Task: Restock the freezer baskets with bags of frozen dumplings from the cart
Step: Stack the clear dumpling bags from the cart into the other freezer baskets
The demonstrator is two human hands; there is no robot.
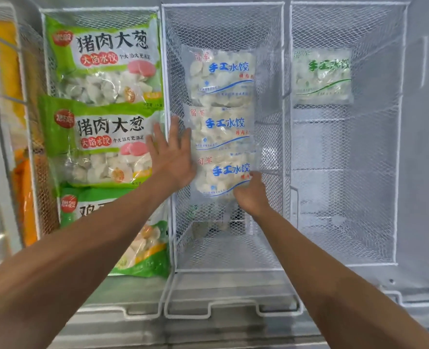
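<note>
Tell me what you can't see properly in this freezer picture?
- Cart: out of the head view, so the bags left to load cannot be counted.
- Lowest green bag: the left forearm covers most of its label.
- Right hand: its fingertips are behind the nearest blue-print bag.
- Orange packs: blurred and cut off by the left edge.
- Small print on every bag: too small to read.

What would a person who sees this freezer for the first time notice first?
Most striking are the big green dumpling bags filling the left basket. Next, the middle basket holds three clear bags with blue lettering; the left hand lies flat against their left edge, while the right hand pinches the nearest bag. The right basket holds one clear bag with green lettering.
</note>
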